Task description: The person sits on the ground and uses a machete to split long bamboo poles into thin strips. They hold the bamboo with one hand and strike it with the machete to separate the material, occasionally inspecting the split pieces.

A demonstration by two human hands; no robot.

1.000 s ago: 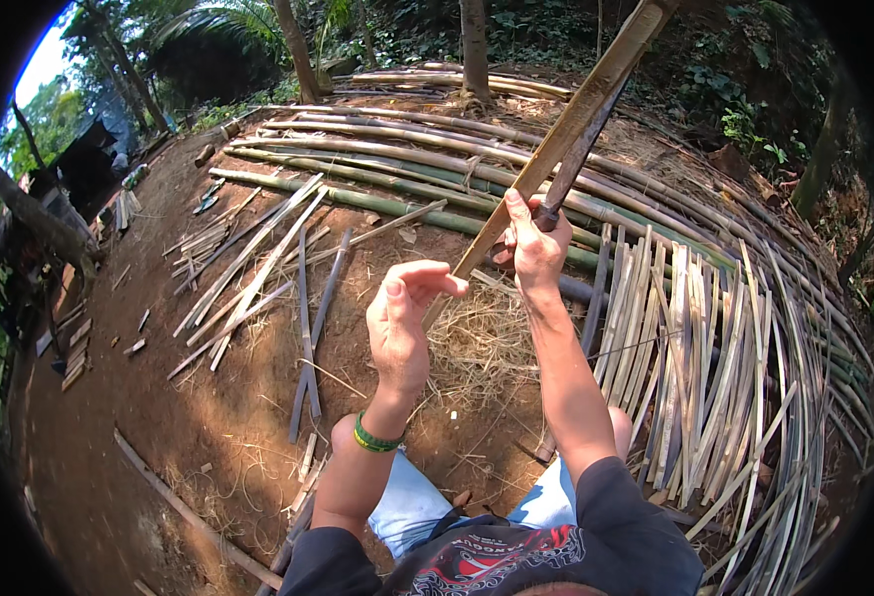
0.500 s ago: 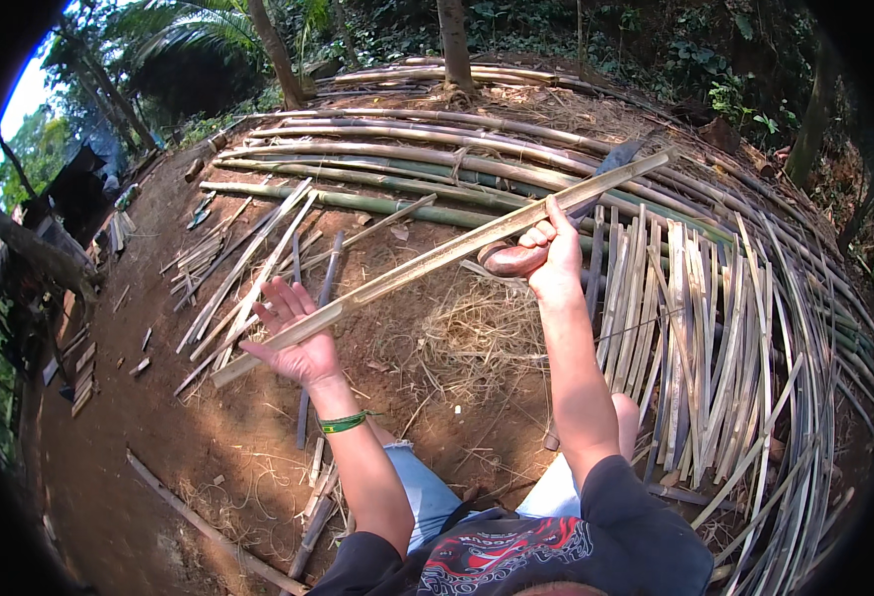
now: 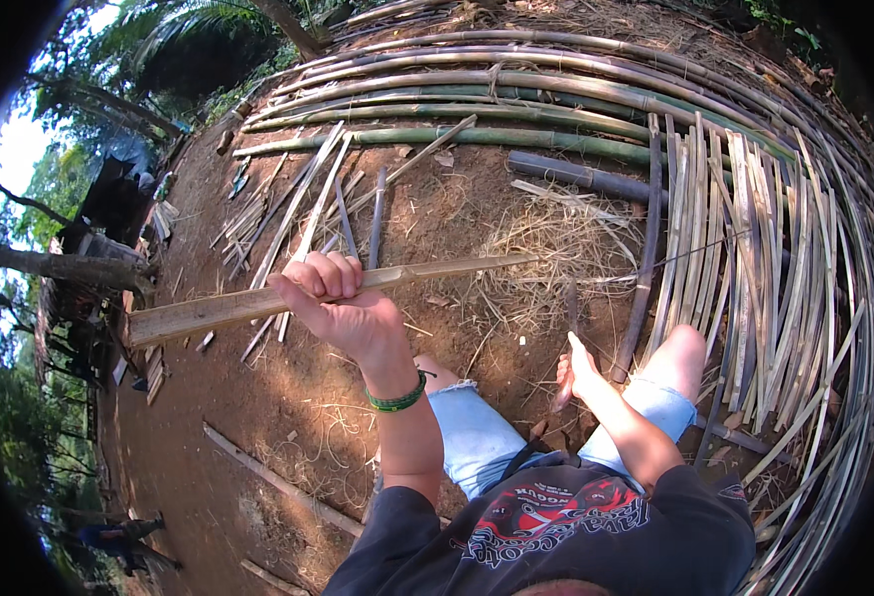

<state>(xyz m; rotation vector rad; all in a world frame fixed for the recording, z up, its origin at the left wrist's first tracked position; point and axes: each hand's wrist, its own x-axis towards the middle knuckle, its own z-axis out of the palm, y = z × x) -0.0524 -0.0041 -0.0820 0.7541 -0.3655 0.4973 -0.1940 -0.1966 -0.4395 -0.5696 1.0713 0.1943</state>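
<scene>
My left hand [image 3: 343, 308] is closed around a split bamboo strip [image 3: 204, 316], which reaches out to both sides of the fist. Its broad end is at the left, and the other end tapers off over the shavings. Low in front of my right knee, my right hand [image 3: 580, 372] grips a machete by its brown handle [image 3: 561, 399]. The narrow dark blade [image 3: 572, 310] points away from me, apart from the strip. A green band [image 3: 397, 401] circles my left wrist.
Pale shavings [image 3: 556, 243] lie on the soil ahead. Long bamboo poles [image 3: 437, 139] stretch across the far side. Many split strips [image 3: 725, 268] rest in rows at the right. Loose sticks [image 3: 298, 204] are scattered at the far left; a single pole [image 3: 278, 482] lies nearer.
My left hand has closed around the strip and moved right. My right hand has let go of the strip and come down toward my knee with the machete. The view has shifted.
</scene>
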